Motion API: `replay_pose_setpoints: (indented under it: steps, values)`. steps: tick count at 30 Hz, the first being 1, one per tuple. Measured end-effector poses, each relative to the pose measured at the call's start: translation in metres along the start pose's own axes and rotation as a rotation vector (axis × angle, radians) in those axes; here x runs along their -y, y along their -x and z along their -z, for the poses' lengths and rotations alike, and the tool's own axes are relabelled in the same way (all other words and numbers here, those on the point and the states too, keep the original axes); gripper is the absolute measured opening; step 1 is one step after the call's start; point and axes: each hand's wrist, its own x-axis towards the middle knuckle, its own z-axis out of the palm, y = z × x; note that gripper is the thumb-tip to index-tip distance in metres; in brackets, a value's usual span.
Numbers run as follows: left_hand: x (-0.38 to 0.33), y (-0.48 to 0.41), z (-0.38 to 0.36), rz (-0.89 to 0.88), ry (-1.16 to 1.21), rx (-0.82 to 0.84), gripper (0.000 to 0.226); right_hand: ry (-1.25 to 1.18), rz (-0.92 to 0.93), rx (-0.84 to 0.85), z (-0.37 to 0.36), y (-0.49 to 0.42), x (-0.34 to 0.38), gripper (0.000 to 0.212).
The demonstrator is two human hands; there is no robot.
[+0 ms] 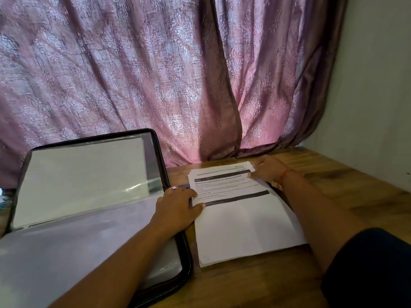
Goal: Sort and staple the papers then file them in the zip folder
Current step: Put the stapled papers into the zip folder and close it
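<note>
Stage shown: sorting, judged to be early in the task. One stack of papers [240,210] lies on the wooden tabletop [347,190], lower centre-right of the frame, its sheets fanned slightly at the far edge; at least three or four edges show, the exact count cannot be told. The left hand [178,203] rests with fingers spread flat on the stack's left margin. The right hand [266,170] pinches the far right corner of the sheets. One zip folder [93,196] lies open at lower left, touching the stack's left side, its clear sleeves showing blank sheets. No stapler is visible; stapling and filing appear still to be done.
</note>
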Motion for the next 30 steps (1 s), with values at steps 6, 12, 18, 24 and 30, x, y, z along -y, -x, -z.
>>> replay_pose_setpoints:
  steps: [6, 12, 18, 24, 30]
  values:
    - [-0.002, 0.002, 0.002, 0.018, 0.013, 0.013, 0.046, -0.03, 0.004, -0.009, 0.004, -0.002, -0.001, 0.036]
    - [-0.004, 0.005, 0.004, 0.019, 0.047, 0.013, 0.047, -0.174, 0.029, -0.03, 0.007, 0.004, 0.0, 0.027]
    - [-0.003, 0.004, 0.004, 0.03, 0.121, 0.011, 0.05, -0.397, 0.118, 0.088, 0.007, 0.006, 0.007, 0.017]
    - [-0.001, 0.004, 0.004, 0.061, 0.229, 0.023, 0.052, -0.217, 0.307, 0.186, 0.006, 0.011, 0.016, 0.028]
    - [0.004, 0.006, 0.018, 0.12, 0.684, 0.031, 0.056, -0.828, 0.286, 0.174, 0.01, 0.015, 0.021, 0.031]
